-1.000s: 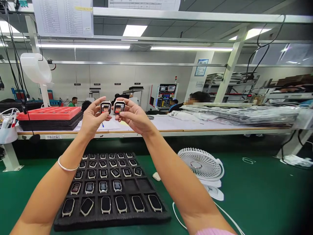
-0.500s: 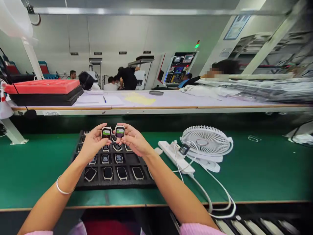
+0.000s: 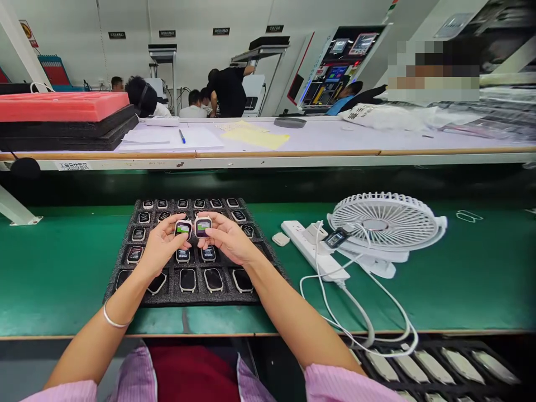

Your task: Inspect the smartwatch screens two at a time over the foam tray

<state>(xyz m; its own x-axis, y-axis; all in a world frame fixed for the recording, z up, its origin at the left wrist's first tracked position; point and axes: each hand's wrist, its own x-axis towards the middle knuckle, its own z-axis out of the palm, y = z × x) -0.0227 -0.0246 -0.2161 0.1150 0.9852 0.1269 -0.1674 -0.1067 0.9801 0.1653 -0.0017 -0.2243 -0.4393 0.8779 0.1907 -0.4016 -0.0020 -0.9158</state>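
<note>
Side by side above a black foam tray [image 3: 154, 298], two square smartwatches without straps are held up, screens lit with white and green. My left hand [image 3: 161, 245] is closed around the left smartwatch [image 3: 183, 228], its thumb at the lower edge of the screen. Closed on the right smartwatch [image 3: 203, 225] is my right hand [image 3: 228, 240], with the thumb on its screen. Several more watches lie in the tray's compartments, some showing text and the nearest row dark, such as one watch [image 3: 187, 280]. My hands and forearms hide part of the tray.
Right of the tray lie a white power strip [image 3: 307, 251] with cables, a small device [image 3: 336, 238] and a white fan [image 3: 381, 223]. A shelf [image 3: 234, 159] crosses behind, carrying red and black foam trays [image 3: 62, 109]. Below right sits another loaded tray [image 3: 435, 368]. People work beyond.
The camera view has shifted, so more of the tray shows. Both watches stay held; my right thumb has moved onto the right watch's screen, which now shows a white and green patch.
</note>
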